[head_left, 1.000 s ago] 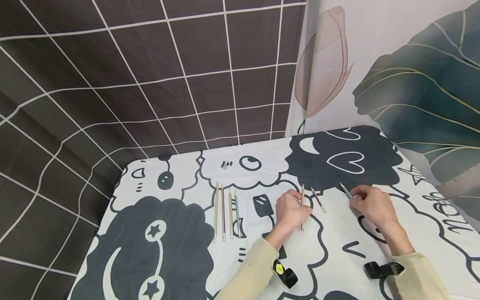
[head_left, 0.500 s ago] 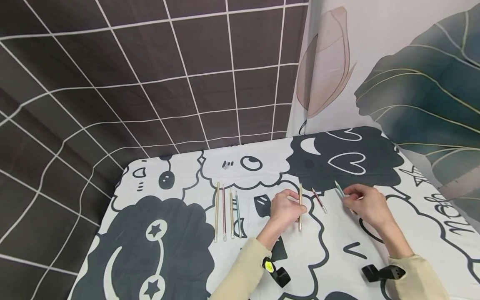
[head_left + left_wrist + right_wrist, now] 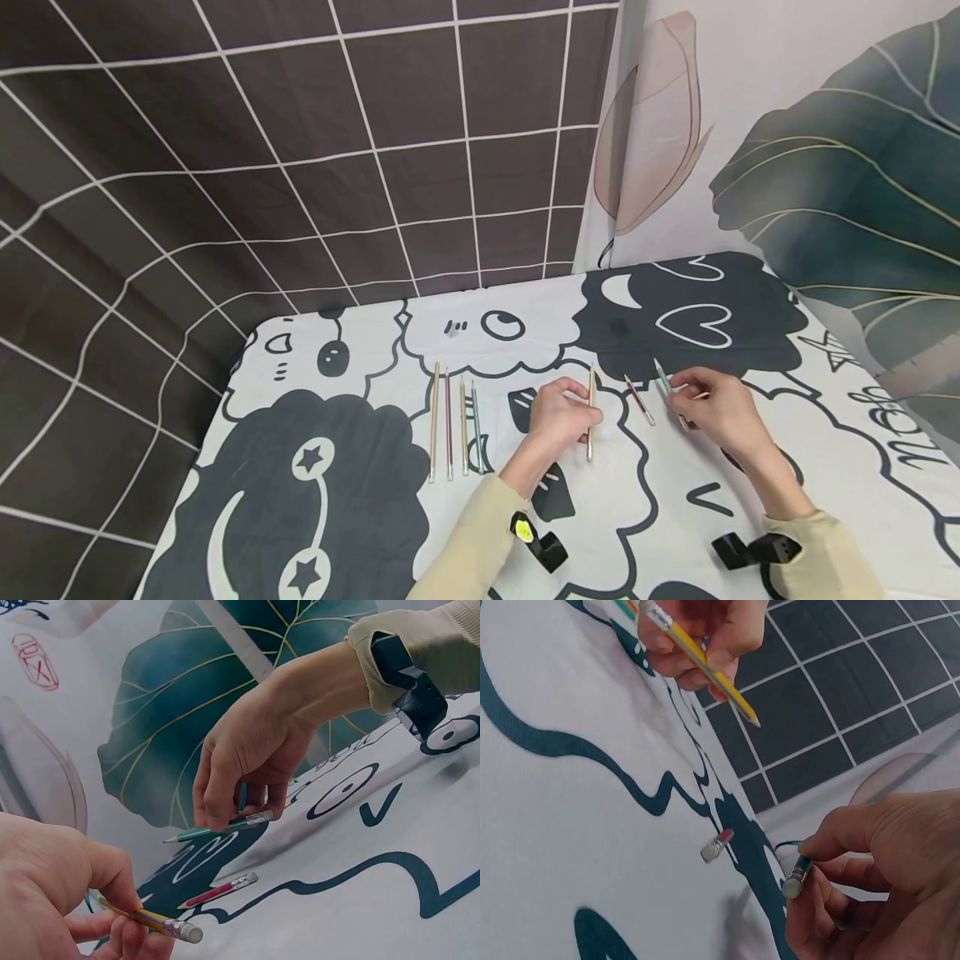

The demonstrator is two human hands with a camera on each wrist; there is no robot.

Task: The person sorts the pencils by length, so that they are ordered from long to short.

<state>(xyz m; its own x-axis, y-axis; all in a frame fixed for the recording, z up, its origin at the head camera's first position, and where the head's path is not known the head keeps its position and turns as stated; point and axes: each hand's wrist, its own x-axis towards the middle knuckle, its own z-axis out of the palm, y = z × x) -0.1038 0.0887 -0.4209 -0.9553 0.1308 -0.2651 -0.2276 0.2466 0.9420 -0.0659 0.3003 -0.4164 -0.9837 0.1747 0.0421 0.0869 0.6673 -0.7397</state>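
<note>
My left hand [image 3: 558,417] pinches a yellow pencil [image 3: 709,671] between thumb and fingers, its eraser end toward me in the head view. To the right, my right hand [image 3: 716,404] pinches a green pencil [image 3: 217,829], point angled away and eraser end showing below the fingers. Between the two hands a short red pencil [image 3: 638,400] lies on the patterned cloth [image 3: 600,533], tilted. Left of my left hand several pencils lie side by side in a row: a yellow one [image 3: 434,425], a red one [image 3: 448,429], another yellow one [image 3: 464,429] and a blue-green one [image 3: 477,429].
The black-and-white cartoon cloth covers the table. Behind it hangs a dark curtain with a white grid [image 3: 405,150]; at the right is a leaf-print curtain [image 3: 840,183]. A black wrist camera [image 3: 757,550] sits on each sleeve.
Both hands have shifted left. The left hand carries the yellow pencil away from the red one; the right hand brings the green pencil closer to it. The row stays put.
</note>
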